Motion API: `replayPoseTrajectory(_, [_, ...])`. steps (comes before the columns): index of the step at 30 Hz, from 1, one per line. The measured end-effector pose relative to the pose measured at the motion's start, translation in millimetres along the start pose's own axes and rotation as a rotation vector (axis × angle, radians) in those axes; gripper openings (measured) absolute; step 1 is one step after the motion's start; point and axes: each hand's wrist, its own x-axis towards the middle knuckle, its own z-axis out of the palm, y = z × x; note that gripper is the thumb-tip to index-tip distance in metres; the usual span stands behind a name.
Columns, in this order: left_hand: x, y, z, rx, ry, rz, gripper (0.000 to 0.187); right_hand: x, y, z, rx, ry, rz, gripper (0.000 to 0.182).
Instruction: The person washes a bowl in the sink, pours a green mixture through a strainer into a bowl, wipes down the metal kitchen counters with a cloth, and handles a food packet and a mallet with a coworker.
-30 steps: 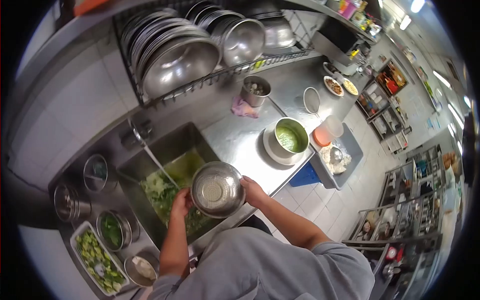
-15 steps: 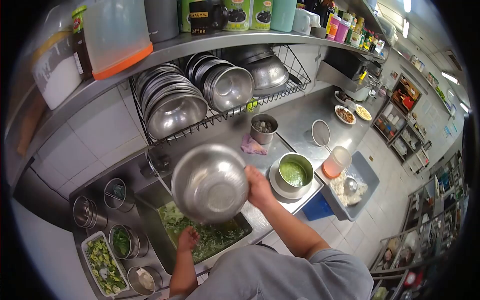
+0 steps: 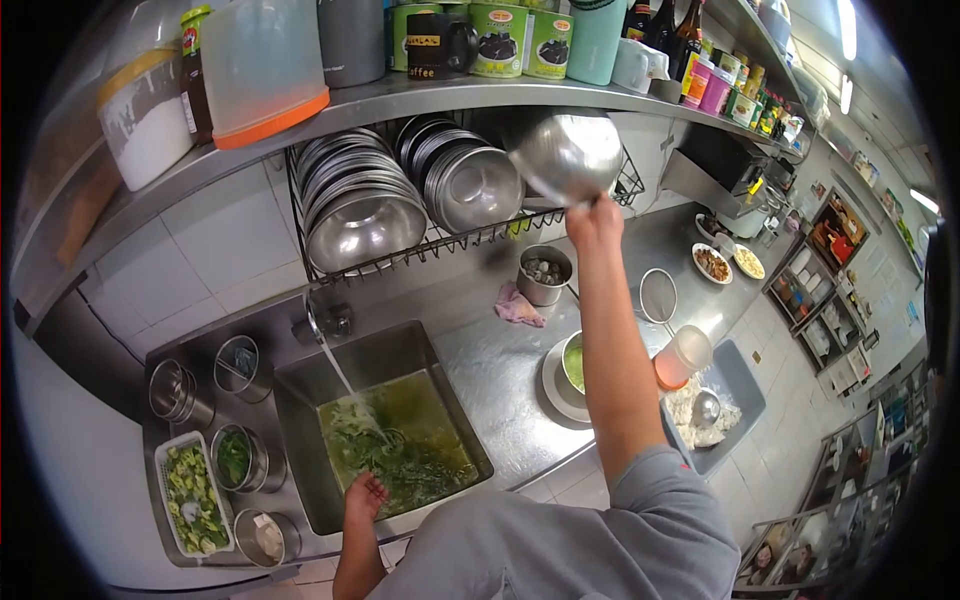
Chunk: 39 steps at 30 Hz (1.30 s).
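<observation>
My right hand (image 3: pixel 596 222) grips the rim of a large steel bowl (image 3: pixel 572 155), raised at the right end of the wire rack (image 3: pixel 440 243), in front of the bowls there. My left hand (image 3: pixel 367 494) hovers over the near edge of the sink (image 3: pixel 466 425), holding nothing, with its fingers slightly curled and apart. Leafy greens (image 3: pixel 365 430) float in greenish water below, and a stream of water (image 3: pixel 343 370) runs into them from the faucet (image 3: pixel 316 315).
Left of the sink are steel pots (image 3: pixel 243 368) and a white basket of chopped greens (image 3: pixel 192 495). A pink cloth (image 3: pixel 519 306), a steel pot (image 3: pixel 545 275), a strainer (image 3: pixel 658 297) and a grey tub (image 3: pixel 745 400) lie to the right. Stacked bowls (image 3: pixel 366 228) fill the rack under a shelf.
My right hand has carried the bowl from above the sink up and right to the rack. My left hand has shifted slightly down and left. The faucet's stream is now in view.
</observation>
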Motion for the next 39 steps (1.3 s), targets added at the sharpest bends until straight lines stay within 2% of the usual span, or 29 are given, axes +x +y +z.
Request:
replayPoseTrajectory(2, [4,-3,-5,-0.048,-0.002,-0.014,0.016,4,7,44,-0.317,0.052,-0.114,0.048])
replayPoseTrajectory(4, [-1,-4,-2,-0.06,0.013,0.011,0.017,26,3,64,-0.899,0.074,-0.074,0.051])
replayPoseTrajectory(6, [-4,-1,1,-0.058,-0.019,0.077,0.018,58,4,58,-1.086,-0.064,-0.184,0.027])
replayPoseTrajectory(8, [-4,-1,2,-0.09,-0.027,0.141,0.019,72,1,50,-1.364,-0.136,-0.293,0.023])
replayPoseTrajectory(10, [-17,0,8,-0.092,-0.035,0.17,0.02,45,0,38,-1.268,-0.233,-0.311,0.027])
replayPoseTrajectory(12, [-18,-1,3,-0.053,-0.011,0.165,0.019,-30,20,34,-1.197,-0.266,-0.438,0.024])
replayPoseTrajectory(14, [-25,-1,0,-0.076,0.048,0.181,0.018,-90,39,-5,-1.259,-0.359,-0.389,0.024])
replayPoseTrajectory(15, [-25,4,1,-0.077,0.068,0.196,0.019,-119,48,-34,-1.35,-0.401,-0.32,0.024])
replayPoseTrajectory(16, [-26,18,1,0.129,0.102,0.236,0.021,-143,63,-66,-1.433,-0.452,-0.267,0.024])
replayPoseTrajectory(17, [-30,31,6,0.336,0.126,0.26,0.024,-162,80,-107,-1.507,-0.398,-0.146,0.025])
replayPoseTrajectory(20, [-37,91,61,0.369,0.109,0.62,0.031,-224,133,-219,-1.531,-0.391,0.492,0.027])
replayPoseTrajectory(22, [-35,150,106,0.452,0.102,0.796,0.027,-267,160,-244,-1.529,-0.544,0.77,0.029])
replayPoseTrajectory(23, [-27,179,132,0.53,0.136,1.0,0.025,-282,170,-252,-1.553,-0.617,0.852,0.031])
replayPoseTrajectory(24, [-49,208,170,0.64,0.213,1.171,0.03,-291,182,-257,-1.571,-0.699,0.926,0.033])
replayPoseTrajectory(25, [-56,234,194,0.788,0.215,1.163,0.042,-296,193,-260,-1.575,-0.693,0.94,0.033])
replayPoseTrajectory(27, [-56,266,239,1.06,0.404,1.322,0.048,-301,212,-264,-1.586,-1.021,0.908,0.035])
replayPoseTrajectory(28, [-46,277,247,1.058,0.406,1.315,0.048,-302,220,-257,-1.589,-1.021,0.915,0.035])
replayPoseTrajectory(30, [-34,295,256,1.442,0.466,1.268,0.045,-300,232,-237,-1.719,-1.168,0.748,0.034])
replayPoseTrajectory(31, [-31,302,252,1.44,0.466,1.267,0.045,-295,234,-236,-1.721,-1.17,0.749,0.034])
replayPoseTrajectory(33, [-33,319,236,1.462,0.498,1.195,0.039,-281,232,-238,-1.924,-1.255,0.61,0.032])
replayPoseTrajectory(34, [-31,327,229,1.461,0.495,1.198,0.039,-272,231,-250,-1.927,-1.252,0.606,0.032])
replayPoseTrajectory(36, [-26,330,214,1.506,0.489,1.227,0.038,-259,214,-282,-1.998,-1.041,0.581,0.031])
replayPoseTrajectory(37, [-25,332,211,1.531,0.501,1.225,0.047,-254,201,-291,-2.094,-1.05,0.521,0.032])
replayPoseTrajectory(39, [-36,341,215,1.517,0.48,1.186,0.043,-251,173,-307,-2.21,-1.049,0.467,0.034])
